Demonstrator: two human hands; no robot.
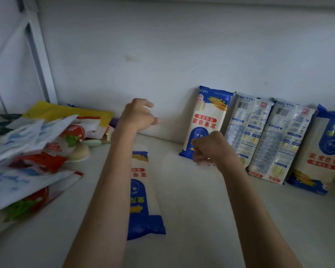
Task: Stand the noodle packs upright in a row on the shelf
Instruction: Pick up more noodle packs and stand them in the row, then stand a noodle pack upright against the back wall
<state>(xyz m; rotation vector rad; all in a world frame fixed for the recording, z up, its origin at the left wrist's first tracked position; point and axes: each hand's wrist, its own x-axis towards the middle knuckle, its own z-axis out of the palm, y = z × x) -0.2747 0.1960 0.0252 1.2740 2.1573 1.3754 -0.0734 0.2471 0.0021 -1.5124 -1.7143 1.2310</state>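
Several blue-and-white noodle packs lean upright in a row against the back wall: the leftmost pack [207, 120], two packs showing their backs [246, 128] [278, 140], and one at the far right [325, 147]. Another noodle pack [143, 200] lies flat on the white shelf [201, 219], partly under my left forearm. My right hand [209, 149] is curled at the lower right corner of the leftmost upright pack, fingers closed against it. My left hand [138, 115] hovers to the left of the row near the wall, fingers loosely apart and holding nothing.
A loose heap of red, white and blue packets [37, 151] fills the shelf's left side, with a yellow bag [66, 111] behind it and a round cream object [79, 153] at its edge. A white frame post [41, 55] rises at the back left.
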